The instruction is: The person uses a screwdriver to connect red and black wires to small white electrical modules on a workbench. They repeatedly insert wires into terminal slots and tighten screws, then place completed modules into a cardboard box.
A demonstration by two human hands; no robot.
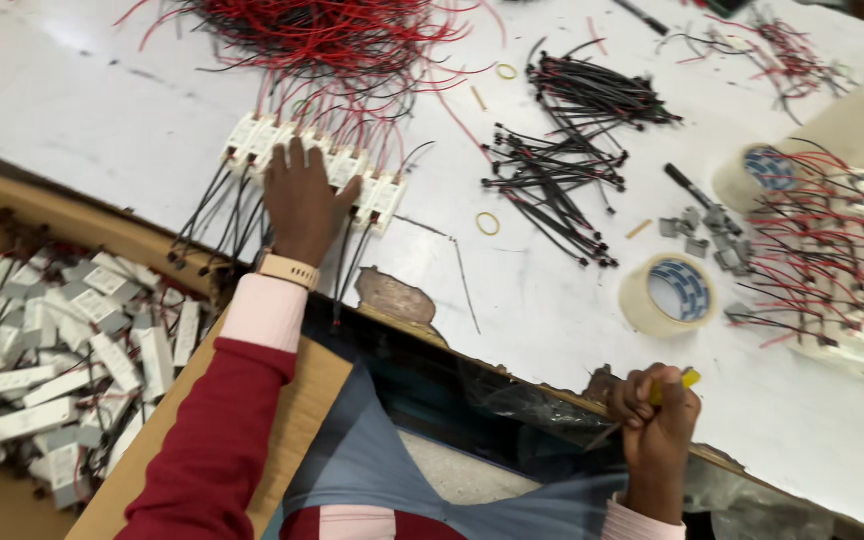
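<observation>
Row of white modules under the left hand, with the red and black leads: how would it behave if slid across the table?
The row of white modules probably would not move as one: the blocks look separate, so it would likely buckle where the left hand isn't pressing. Their leads look thin and floppy, so they would trail. The red ones run into the red wire pile and may snag.

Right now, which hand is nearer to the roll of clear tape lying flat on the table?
Right. The right hand is fisted around a yellow tool at the table edge, just below the tape roll. The left hand rests far across on the row of white modules.
</observation>
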